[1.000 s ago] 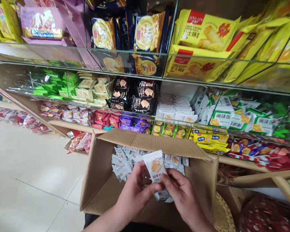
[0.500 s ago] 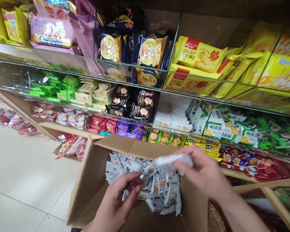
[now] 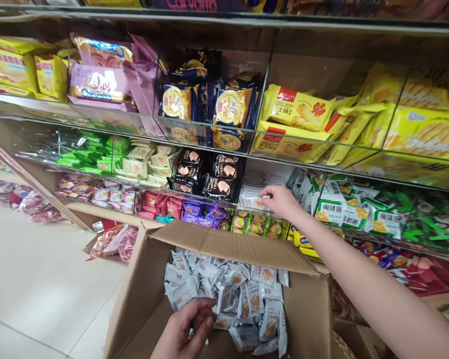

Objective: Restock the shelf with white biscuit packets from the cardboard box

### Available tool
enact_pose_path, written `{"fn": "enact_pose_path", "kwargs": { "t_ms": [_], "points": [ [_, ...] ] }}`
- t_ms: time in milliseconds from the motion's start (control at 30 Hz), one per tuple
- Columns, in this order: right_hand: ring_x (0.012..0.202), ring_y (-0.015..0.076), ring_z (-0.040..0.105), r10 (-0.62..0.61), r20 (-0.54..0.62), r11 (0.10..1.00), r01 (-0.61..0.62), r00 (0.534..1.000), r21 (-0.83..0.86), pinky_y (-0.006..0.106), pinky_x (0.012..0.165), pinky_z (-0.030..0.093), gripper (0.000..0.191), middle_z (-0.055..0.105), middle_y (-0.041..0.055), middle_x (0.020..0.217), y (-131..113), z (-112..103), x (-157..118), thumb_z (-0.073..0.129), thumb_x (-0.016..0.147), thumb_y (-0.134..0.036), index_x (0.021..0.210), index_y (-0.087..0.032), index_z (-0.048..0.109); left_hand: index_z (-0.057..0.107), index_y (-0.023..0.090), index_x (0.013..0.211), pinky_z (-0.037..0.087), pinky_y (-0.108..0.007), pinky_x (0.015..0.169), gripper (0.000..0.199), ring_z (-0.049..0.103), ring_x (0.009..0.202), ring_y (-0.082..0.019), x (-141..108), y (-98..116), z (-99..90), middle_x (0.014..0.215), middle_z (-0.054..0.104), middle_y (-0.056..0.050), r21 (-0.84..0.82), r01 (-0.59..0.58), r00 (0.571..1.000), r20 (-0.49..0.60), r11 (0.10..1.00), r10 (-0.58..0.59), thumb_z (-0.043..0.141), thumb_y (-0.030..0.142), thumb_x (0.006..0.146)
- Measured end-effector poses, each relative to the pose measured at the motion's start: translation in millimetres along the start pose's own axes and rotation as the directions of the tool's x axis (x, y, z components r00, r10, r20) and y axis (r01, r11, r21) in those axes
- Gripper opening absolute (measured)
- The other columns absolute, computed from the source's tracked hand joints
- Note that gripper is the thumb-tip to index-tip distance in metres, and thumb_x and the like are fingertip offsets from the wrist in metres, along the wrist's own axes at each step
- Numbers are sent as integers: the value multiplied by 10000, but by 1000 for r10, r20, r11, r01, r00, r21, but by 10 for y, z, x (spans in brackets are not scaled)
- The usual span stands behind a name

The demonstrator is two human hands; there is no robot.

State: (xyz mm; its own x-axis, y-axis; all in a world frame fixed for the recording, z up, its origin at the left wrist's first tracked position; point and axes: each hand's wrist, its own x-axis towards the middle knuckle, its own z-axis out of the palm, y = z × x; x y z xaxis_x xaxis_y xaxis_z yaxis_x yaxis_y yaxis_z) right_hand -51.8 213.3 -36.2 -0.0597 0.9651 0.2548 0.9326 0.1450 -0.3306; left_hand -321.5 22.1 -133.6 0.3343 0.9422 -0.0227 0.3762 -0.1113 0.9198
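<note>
My right hand (image 3: 277, 201) reaches into the middle shelf, its fingers pinched on a white snack packet (image 3: 251, 201) at the front of a neat row of like packets. How many packets it grips is hidden. Over the open cardboard box (image 3: 310, 309), my left hand (image 3: 189, 326) hovers with curled fingers, thumb close to the index. White shows around those fingers, but what they hold, if anything, I cannot make out. Loose white snack packets (image 3: 243, 289) lie heaped inside the box, below and beside the left hand.
Clear dividers part the shelf bays. Black packets (image 3: 220, 184) stand left of the white row, green-and-white packets (image 3: 342, 212) right of it. A glass shelf front (image 3: 209, 130) with yellow packets (image 3: 299, 107) runs above. The box flap (image 3: 232, 244) slopes up toward the shelf.
My right hand has moved from above the box, carrying white packaging, forward and up to the white row on the shelf. My left hand has stayed over the box; the view has tilted up slightly.
</note>
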Motion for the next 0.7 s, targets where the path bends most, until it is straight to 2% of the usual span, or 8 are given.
{"fn": "enact_pose_path", "kwargs": {
  "t_ms": [100,200,467,700],
  "points": [
    [745,199,613,-8,24,995,10,1000,-95,267,665,418,79,689,48,734,43,-11,21,605,699,-194,699,-192,684,591,198,924,491,-205,626,195,588,659,-139,4,-29,9,731,639,-29,51,-3,999,37,999,1,471,320,830],
    [765,198,619,-40,57,989,47,998,-139,257,672,418,117,699,49,764,73,2,45,578,726,-188,730,-187,695,599,194,897,486,-197,623,187,592,673,-138,23,-24,40,758,653,-39,96,-17,997,71,995,10,466,310,833],
    [802,187,611,-125,108,974,143,986,-176,243,708,408,156,693,49,820,55,3,96,548,763,-213,793,-186,698,592,197,903,485,-204,636,203,604,714,-148,61,-56,94,800,661,-46,151,1,987,160,989,-26,434,310,846],
    [788,167,590,-232,134,950,254,963,-179,229,713,392,139,654,52,809,72,14,103,555,755,-180,774,-175,692,601,200,869,472,-201,675,191,608,737,-144,82,-125,74,811,669,-33,201,8,983,176,980,-44,440,299,842]
  ]
}}
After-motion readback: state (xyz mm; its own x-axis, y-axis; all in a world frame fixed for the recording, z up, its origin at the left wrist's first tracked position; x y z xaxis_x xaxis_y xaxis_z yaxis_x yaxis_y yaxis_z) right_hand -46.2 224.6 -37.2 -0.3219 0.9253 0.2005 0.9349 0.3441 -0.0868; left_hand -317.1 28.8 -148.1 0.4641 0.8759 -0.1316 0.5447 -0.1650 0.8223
